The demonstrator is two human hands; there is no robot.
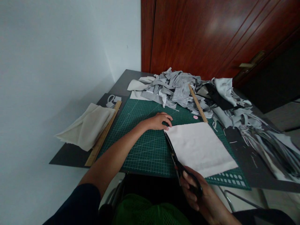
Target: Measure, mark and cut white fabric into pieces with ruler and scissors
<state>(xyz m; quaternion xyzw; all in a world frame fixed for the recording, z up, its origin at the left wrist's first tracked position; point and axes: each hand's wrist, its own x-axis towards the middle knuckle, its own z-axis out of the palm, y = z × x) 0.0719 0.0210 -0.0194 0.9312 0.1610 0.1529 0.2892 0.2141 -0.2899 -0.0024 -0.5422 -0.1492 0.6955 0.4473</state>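
Observation:
A white piece of cloth (201,147) lies flat on the green cutting mat (145,153). My left hand (160,122) is at its far left corner, thumb and curled fingers closed on the edge there. In my right hand (197,190), at the near side of the mat, is a pair of black scissors (175,156). The fingers wrap round the handles, and the blades point away from me along the cloth's left edge, their tips close to the corner that my left hand holds. How far the blades are apart is hard to make out.
A heap of grey and white fabric scraps (178,86) covers the table's back, continuing down the right side. One wooden ruler (198,103) leans on it; another wooden ruler (103,137) lies at left beside folded cream cloth (89,125). A wall and wooden door (187,37) border the table.

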